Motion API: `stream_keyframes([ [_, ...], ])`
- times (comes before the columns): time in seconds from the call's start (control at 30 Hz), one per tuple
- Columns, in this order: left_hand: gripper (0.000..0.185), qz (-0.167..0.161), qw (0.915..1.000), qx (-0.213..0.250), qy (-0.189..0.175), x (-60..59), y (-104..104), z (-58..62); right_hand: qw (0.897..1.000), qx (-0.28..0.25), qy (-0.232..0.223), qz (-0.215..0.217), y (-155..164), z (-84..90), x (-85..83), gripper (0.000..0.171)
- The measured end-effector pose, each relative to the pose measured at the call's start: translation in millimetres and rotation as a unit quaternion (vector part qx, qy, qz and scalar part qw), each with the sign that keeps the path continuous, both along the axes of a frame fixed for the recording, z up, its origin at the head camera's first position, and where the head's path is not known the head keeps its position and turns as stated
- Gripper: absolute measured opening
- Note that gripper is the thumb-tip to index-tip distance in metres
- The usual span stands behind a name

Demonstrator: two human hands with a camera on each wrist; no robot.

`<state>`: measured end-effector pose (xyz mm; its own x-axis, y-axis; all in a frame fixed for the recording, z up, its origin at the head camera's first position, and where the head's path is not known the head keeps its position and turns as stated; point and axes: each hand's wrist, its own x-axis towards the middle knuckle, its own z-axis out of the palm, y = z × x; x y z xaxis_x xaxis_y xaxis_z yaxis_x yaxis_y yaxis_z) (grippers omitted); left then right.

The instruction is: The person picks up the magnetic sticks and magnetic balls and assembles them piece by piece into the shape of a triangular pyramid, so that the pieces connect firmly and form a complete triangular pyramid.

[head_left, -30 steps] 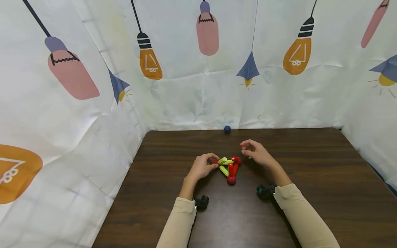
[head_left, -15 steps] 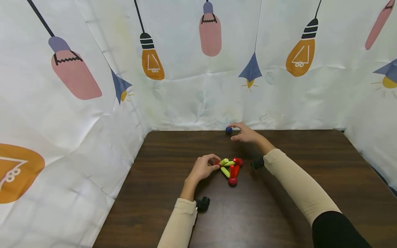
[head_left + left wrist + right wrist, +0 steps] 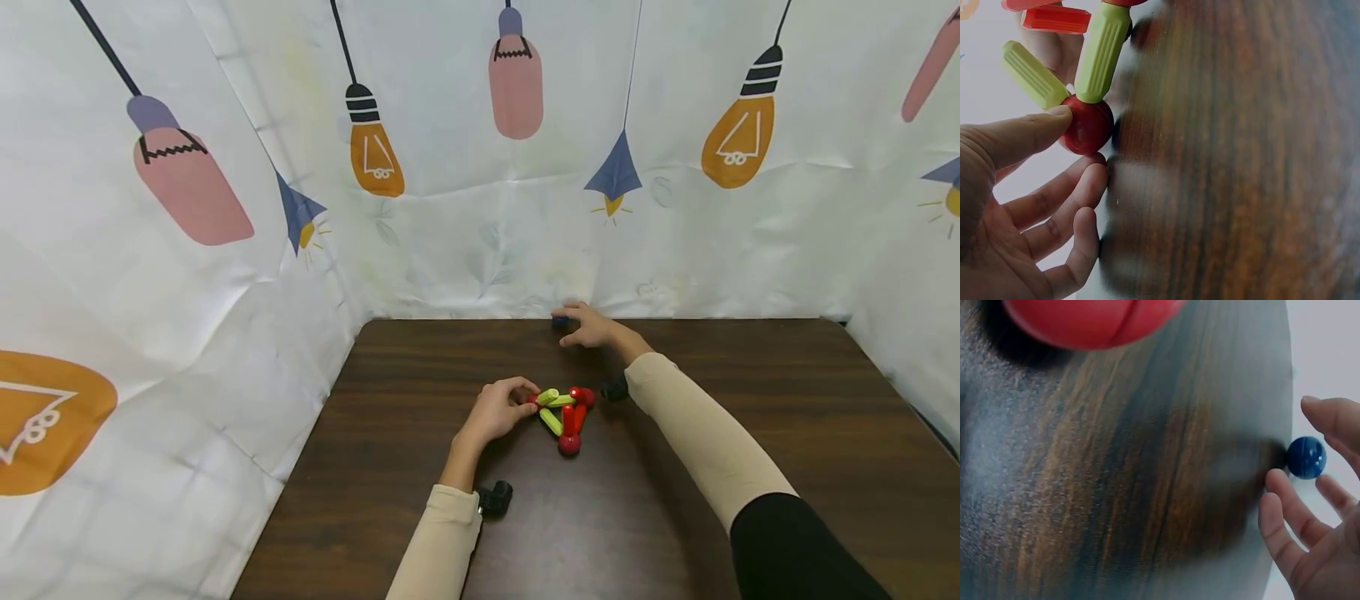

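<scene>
My left hand (image 3: pixel 495 412) pinches a red ball (image 3: pixel 1088 125) at the left corner of a small triangular frame, its thumb on one side and fingers curled behind. Two yellow-green rods (image 3: pixel 1102 56) meet that ball in the left wrist view. In the head view the frame continues with red rods (image 3: pixel 568 419), a red ball (image 3: pixel 569 444) at the near corner and another red ball (image 3: pixel 585 398) at the right. At the table's far edge my right hand (image 3: pixel 591 327) reaches over a blue ball (image 3: pixel 1307 457). Its thumb and fingers are spread around the ball, with gaps showing.
The dark wood-grain table (image 3: pixel 420 467) ends at a white cloth wall (image 3: pixel 465 233) printed with lamps and bulbs. Black wrist cameras (image 3: pixel 497 498) sit on both forearms. In the right wrist view, a large red ball (image 3: pixel 1094 319) appears close by.
My right hand has moved from beside the frame to the far edge, reaching the blue ball. My left hand stays at the frame's red ball. The head view has shifted slightly.
</scene>
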<state>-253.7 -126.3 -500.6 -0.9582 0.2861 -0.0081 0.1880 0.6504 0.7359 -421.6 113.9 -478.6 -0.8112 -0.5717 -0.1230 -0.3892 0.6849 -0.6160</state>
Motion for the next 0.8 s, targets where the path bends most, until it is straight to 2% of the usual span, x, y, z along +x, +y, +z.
stream_keyframes([
  [0.23, 0.019, 0.005, 1.0000, 0.007, -0.001, 1.9, 0.8, 1.3, 1.000, -0.003, -0.006, -0.001, -0.5, -2.5, 3.5, 0.059],
  [0.57, 0.018, -0.002, 1.0000, 0.007, 0.003, 2.1, 2.4, -3.7, 1.000, 0.013, -0.010, -0.001, -3.2, -1.0, 8.4, 0.056],
  [0.7, 0.018, 0.002, 1.0000, 0.006, 0.004, 2.3, 1.5, -2.7, 1.000, -0.001, -0.004, 0.000, -3.3, 0.0, 11.2, 0.048],
  [0.8, 0.018, 0.005, 0.9999, 0.005, 0.010, 2.2, 0.0, -1.5, 1.000, -0.022, -0.018, 0.004, -1.3, -1.3, 11.5, 0.041],
])
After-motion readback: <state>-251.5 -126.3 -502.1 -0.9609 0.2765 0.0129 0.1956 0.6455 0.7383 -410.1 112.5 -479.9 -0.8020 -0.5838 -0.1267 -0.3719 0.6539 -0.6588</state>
